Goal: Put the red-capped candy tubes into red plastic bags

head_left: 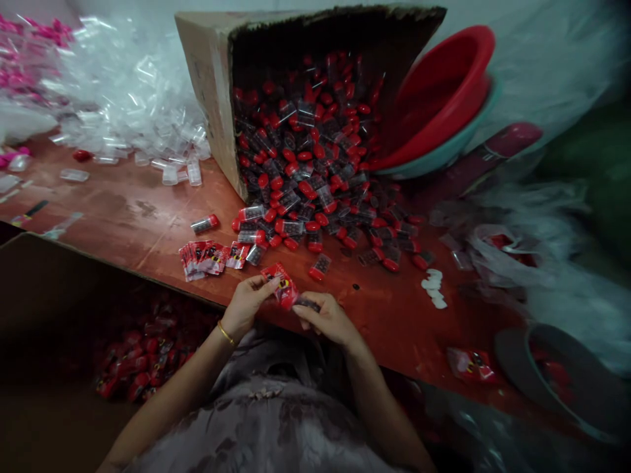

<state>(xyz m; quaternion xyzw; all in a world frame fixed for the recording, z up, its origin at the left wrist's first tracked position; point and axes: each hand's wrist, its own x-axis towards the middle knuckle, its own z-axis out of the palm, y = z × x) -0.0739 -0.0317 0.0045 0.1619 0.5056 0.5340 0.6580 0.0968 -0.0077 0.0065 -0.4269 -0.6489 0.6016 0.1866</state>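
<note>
My left hand (250,301) pinches a small red printed packet (280,284) by its left side, above the table's front edge. In my right hand (328,318) is a small clear tube with dark contents (308,303), its end against the packet's lower right corner; my fingers hide the rest of it. A fanned stack of red packets (200,258) lies left of my hands, with another packet (237,255) beside it. Just beyond my hands rests a red-capped tube (319,267), and one more tube (204,224) lies near the stack.
A cardboard box (211,92) on its side spills many red-capped tubes (305,164) over the table (138,217). Clear plastic containers (133,92) heap at left. A red basin (444,92) leans at right, near white pieces (434,289). Filled red packets (142,355) lie below the table.
</note>
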